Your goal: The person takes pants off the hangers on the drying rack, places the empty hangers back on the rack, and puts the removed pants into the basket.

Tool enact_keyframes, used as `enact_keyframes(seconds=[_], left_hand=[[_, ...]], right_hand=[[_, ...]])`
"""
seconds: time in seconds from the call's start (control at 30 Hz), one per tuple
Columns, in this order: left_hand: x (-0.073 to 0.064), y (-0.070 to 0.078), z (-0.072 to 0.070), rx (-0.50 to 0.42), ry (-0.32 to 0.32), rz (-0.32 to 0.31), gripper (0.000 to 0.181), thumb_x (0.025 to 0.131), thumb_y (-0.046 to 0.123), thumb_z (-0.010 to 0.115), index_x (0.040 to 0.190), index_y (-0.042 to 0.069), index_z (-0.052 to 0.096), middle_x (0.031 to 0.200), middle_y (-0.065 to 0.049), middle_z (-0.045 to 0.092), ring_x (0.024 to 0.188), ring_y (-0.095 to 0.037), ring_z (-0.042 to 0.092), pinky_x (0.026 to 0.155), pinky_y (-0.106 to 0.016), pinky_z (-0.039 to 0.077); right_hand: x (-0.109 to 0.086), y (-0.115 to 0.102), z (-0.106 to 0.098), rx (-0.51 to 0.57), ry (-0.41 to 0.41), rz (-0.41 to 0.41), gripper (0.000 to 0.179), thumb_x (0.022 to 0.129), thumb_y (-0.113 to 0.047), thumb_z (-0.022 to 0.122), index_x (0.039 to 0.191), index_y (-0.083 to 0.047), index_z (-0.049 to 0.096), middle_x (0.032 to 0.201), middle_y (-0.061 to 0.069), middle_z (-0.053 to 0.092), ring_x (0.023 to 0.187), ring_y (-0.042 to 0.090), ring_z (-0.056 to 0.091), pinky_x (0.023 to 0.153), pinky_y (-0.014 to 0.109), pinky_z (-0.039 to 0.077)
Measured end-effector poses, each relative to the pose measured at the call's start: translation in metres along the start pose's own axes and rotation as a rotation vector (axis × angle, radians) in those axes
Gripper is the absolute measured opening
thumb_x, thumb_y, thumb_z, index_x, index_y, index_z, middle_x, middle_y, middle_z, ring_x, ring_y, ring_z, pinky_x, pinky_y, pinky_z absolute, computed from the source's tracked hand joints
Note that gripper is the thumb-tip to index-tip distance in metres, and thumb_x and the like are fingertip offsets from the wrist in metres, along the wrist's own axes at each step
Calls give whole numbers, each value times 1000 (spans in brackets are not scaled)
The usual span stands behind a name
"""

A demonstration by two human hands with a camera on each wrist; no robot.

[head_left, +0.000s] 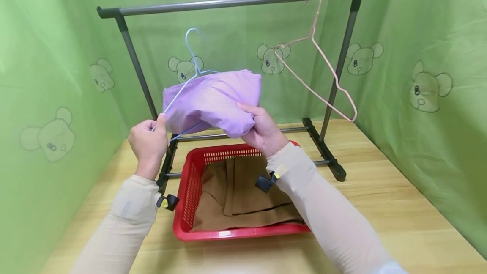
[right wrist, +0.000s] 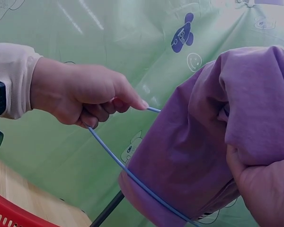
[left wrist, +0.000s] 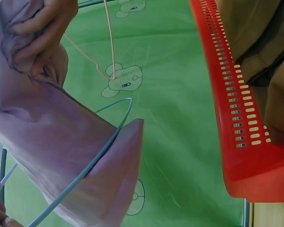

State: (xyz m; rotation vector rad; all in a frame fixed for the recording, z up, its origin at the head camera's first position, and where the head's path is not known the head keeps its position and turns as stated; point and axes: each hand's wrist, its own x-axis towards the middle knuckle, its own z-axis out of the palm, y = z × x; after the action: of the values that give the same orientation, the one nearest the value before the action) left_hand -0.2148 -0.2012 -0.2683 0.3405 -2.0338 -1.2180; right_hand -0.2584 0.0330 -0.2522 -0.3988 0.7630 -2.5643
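Purple cloth [head_left: 224, 90] is held up in mid-air, above the far side of the basket and below the rack bar. Blue hanger [head_left: 180, 93] is engaged with it: left end of the cloth is crossed in front by one hanger wire, the hanger's right shoulder is mostly hidden behind it. Hook is pointed up, not seated on the bar. Left hand [head_left: 150, 143]: clamped on the hanger's left corner, wire pinched under the thumb. Right hand [head_left: 262, 132]: clamped on the right end of the cloth, which is bunched there. Red basket [head_left: 243, 232] is placed below, on the wooden counter [head_left: 365, 215]; brown cloth [head_left: 243, 189] is laid inside. Dark metal rack [head_left: 220, 3] is stood at the far side. Pink hanger [head_left: 326, 59] is hung on its bar, toward the right end. Scene is enclosed by green sheeting [head_left: 236, 45] printed with mouse heads.
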Motion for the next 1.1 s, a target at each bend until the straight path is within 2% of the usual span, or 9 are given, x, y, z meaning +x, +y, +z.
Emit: enact_keyframes(seconds=[0.1, 0.17, 0.3, 0.37, 0.43, 0.77, 0.87, 1.03, 1.1], left_hand=[[3, 0, 0, -4, 4, -13, 47, 92, 31, 62, 52, 12, 47, 45, 3, 43, 51, -20, 44, 64, -29, 36], [5, -1, 0, -9, 12, -10, 47, 92, 31, 62, 52, 12, 46, 45, 2, 43, 50, -20, 43, 65, -29, 36], [7, -2, 1, 1, 10, -11, 47, 92, 32, 62, 52, 12, 47, 46, 2, 43, 51, -19, 43, 66, -29, 36], [7, -3, 1, 12, 5, -18, 48, 93, 32, 61, 52, 12, 46, 46, 2, 44, 51, -20, 43, 66, -29, 36], [7, -4, 2, 19, 2, -28, 48, 93, 32, 61, 52, 12, 47, 46, 2, 44, 52, -20, 44, 66, -29, 36], [9, -7, 4, -10, 19, -90, 44, 94, 32, 61, 57, 11, 50, 48, 3, 46, 50, -15, 44, 63, -27, 37], [9, -8, 3, -4, 26, -93, 44, 94, 32, 62, 56, 12, 50, 48, 3, 47, 51, -16, 44, 62, -28, 37], [9, -10, 2, 10, 32, -94, 45, 93, 33, 62, 54, 12, 49, 47, 4, 44, 54, -18, 45, 66, -28, 36], [10, -10, 3, 7, 34, -89, 45, 93, 33, 62, 55, 13, 49, 47, 4, 44, 55, -19, 45, 68, -28, 36]], right_hand=[[-2, -3, 1, 6, -17, 9, 19, 98, -4, 40, 115, -6, 32, 111, 9, 42, 85, 22, 61, 74, 27, 56], [-2, -3, 0, 15, -34, 11, 28, 95, -2, 49, 115, -6, 31, 111, 10, 41, 84, 23, 61, 74, 28, 56], [-1, -3, -2, 51, -54, 6, 68, 70, 2, 80, 116, -5, 30, 112, 11, 41, 85, 24, 61, 75, 29, 56], [-1, -3, -2, 62, -53, 8, 83, 56, 1, 88, 116, -5, 30, 112, 11, 40, 85, 25, 61, 75, 30, 56], [-1, -3, -3, 74, -53, 13, 87, 52, 0, 89, 115, -5, 30, 112, 10, 40, 86, 25, 61, 75, 30, 56], [-3, -5, -7, 101, -58, 12, 82, 54, 3, 87, 114, -4, 32, 111, 11, 42, 84, 26, 61, 73, 30, 56], [-5, -5, -8, 98, -53, 11, 73, 63, 4, 83, 115, -4, 32, 112, 11, 42, 86, 25, 61, 75, 30, 56], [-7, -4, -10, 75, -44, 12, 77, 61, 2, 86, 117, -4, 32, 114, 11, 41, 87, 24, 60, 76, 29, 55], [-6, -6, -9, 68, -48, 13, 68, 70, 3, 80, 117, -4, 32, 114, 11, 41, 87, 24, 59, 75, 29, 55]])
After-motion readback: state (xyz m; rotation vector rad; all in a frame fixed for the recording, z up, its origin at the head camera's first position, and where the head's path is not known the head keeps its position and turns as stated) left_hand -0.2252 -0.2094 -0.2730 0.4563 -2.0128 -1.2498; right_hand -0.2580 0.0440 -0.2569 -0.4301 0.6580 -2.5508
